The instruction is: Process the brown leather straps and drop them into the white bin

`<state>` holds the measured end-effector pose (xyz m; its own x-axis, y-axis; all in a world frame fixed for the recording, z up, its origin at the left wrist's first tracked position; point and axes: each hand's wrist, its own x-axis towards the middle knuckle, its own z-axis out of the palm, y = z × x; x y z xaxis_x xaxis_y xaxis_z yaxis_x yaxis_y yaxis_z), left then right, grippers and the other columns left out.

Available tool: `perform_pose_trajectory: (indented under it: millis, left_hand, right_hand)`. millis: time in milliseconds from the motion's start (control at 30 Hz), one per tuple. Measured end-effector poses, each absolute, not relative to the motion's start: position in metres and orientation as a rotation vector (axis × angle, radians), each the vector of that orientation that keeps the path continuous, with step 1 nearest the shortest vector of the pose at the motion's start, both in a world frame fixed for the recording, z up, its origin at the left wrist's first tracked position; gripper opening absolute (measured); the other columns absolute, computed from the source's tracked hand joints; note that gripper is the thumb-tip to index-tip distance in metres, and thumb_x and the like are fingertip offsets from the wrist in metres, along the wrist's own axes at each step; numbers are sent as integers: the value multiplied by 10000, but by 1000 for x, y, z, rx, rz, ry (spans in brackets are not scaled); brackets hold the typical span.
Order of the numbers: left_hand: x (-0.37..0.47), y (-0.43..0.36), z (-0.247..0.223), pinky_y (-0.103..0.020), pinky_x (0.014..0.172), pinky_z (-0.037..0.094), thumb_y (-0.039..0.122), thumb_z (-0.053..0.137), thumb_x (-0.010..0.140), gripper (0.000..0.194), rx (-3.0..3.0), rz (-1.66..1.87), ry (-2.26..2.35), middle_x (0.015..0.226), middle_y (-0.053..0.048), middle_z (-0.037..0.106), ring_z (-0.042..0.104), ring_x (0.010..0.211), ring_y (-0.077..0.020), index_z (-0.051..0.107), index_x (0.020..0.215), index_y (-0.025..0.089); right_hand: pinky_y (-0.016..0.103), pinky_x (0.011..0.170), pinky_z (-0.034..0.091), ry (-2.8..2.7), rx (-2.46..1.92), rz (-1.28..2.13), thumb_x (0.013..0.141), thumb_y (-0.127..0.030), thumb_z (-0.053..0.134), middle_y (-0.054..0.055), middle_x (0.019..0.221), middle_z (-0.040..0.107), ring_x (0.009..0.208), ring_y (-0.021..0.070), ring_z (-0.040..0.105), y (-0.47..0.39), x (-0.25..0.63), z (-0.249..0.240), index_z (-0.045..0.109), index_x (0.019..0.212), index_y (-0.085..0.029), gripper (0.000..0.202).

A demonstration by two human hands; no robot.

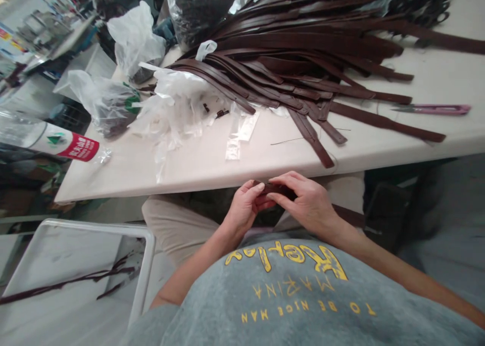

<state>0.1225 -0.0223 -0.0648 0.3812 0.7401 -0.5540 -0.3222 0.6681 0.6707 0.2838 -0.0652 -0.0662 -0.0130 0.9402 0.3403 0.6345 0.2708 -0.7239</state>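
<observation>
Just in front of the table edge, above my lap, both hands hold a dark brown leather strap (347, 215). My left hand (242, 207) is closed on its end, thumb on top and fingers curled below. My right hand (308, 200) pinches it a little further along, thumb and fingertips close to the left thumb. The strap passes under my right wrist and shows again beyond it. A small dark bit lies at the fingertips, too small to make out. On the table, a large heap of similar brown straps (303, 48) fans out towards me.
Plastic bags (178, 101) with small dark parts stand at the left of the white table (197, 169). A purple-handled cutter knife (435, 109) lies at right. A bottle (56, 140) juts in at left. Below it is a white bin (146, 255) with thin brown strips.
</observation>
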Motion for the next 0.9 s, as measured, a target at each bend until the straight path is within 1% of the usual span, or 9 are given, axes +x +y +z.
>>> perform_pose_trajectory:
  millis: [67,233,367,500,633,700,767,833,900]
  left_hand:
    - [124,-25,-65,-242,661,588,336,875,599,403,489,722,942,751,9,688,673,647,-116,598,819,143]
    - [121,-27,-67,-295,722,589,326,868,625,371,401,707,934,778,-18,706,687,694,-146,621,831,141]
    - [120,-27,-70,-311,756,588,298,833,681,288,335,674,913,811,-45,727,701,742,-164,654,834,132]
    - [117,-27,-71,-265,728,573,317,866,651,323,337,648,921,840,-46,739,697,766,-151,697,854,131]
    - [112,-25,-71,-232,731,546,365,911,586,378,441,671,948,825,-29,731,680,763,-127,695,799,140]
    - [109,-24,-72,-238,745,537,407,898,602,380,541,662,967,812,-28,723,669,750,-123,689,777,141]
    - [105,-23,-72,-248,752,531,417,855,664,340,742,649,986,790,-28,715,658,730,-125,688,774,142]
    - [100,-21,-71,-258,776,531,370,796,744,269,1040,675,1005,832,-34,727,662,755,-136,707,878,154]
    - [96,-19,-69,-271,824,532,304,733,813,250,1396,690,1005,927,-47,745,679,830,-155,714,1031,181]
  right_hand:
    - [298,742,517,-1739,-1429,412,972,-310,619,35,901,676,800,175,650,-64,275,-69,688,957,-174,153]
    - [266,744,515,-1784,-1401,169,975,-278,639,48,964,686,828,163,657,-70,278,-78,686,1036,-155,145]
    - [254,682,511,-1864,-1357,56,993,-258,610,48,898,686,760,149,654,-70,284,-81,689,1014,-131,151]
    - [255,643,509,-1882,-1297,116,989,-260,614,54,868,677,724,149,648,-64,287,-83,696,980,-112,170]
    - [256,638,503,-1886,-1301,203,987,-262,612,43,859,672,722,150,648,-63,288,-82,701,958,-125,165]
    - [252,629,491,-1906,-1300,229,990,-246,597,38,849,669,709,145,642,-63,288,-80,703,951,-132,160]
    - [250,622,477,-1927,-1292,254,998,-244,579,33,841,664,692,139,633,-65,290,-78,703,946,-143,169]
    - [252,625,470,-1943,-1287,275,1008,-256,559,32,838,660,689,140,630,-67,292,-76,700,946,-152,186]
    - [250,629,471,-1954,-1285,299,1023,-270,532,33,836,656,690,141,631,-69,294,-77,695,943,-161,211]
